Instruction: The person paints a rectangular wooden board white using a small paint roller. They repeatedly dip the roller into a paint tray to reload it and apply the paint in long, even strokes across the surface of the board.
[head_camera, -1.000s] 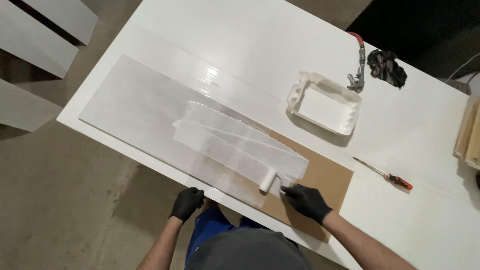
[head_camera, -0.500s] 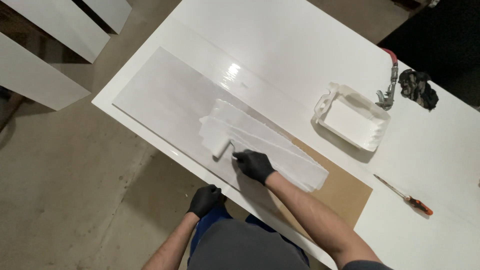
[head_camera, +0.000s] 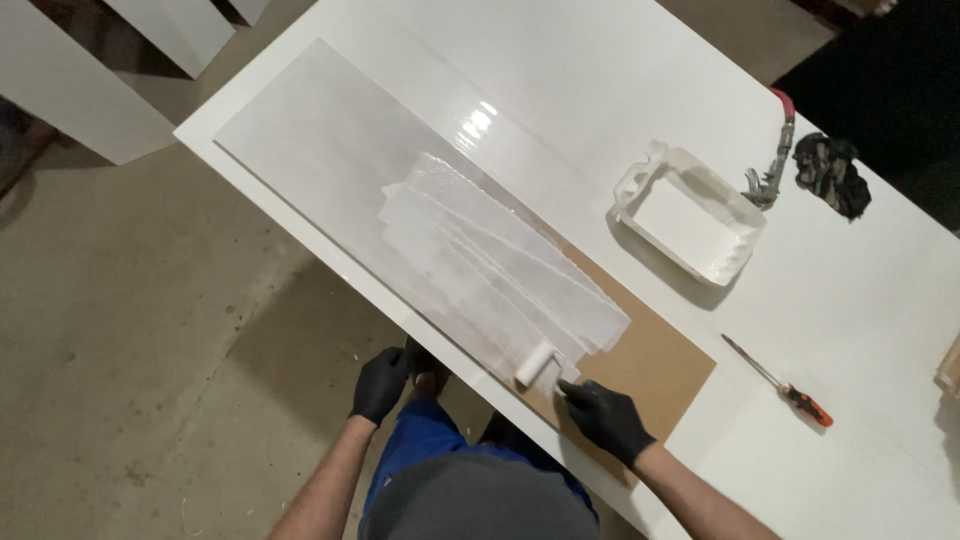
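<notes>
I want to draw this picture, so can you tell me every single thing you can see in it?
Table: one, white, fills the upper right.
Board: one, long, mostly painted white, bare brown at its near right end, lying on the table.
Paint roller: one, small, white, on the board's near edge.
Paint tray: one, white, on the table right of the board.
Screwdriver: one, orange handle, on the table near the right.
Clamp: one, metal with a red tip, beside the tray.
Rag: one, dark, right of the clamp.
White panels: a few, at the upper left.
Floor: grey concrete, left.
Left hand: black glove, on the table edge.
Right hand: black glove, holding the roller.
</notes>
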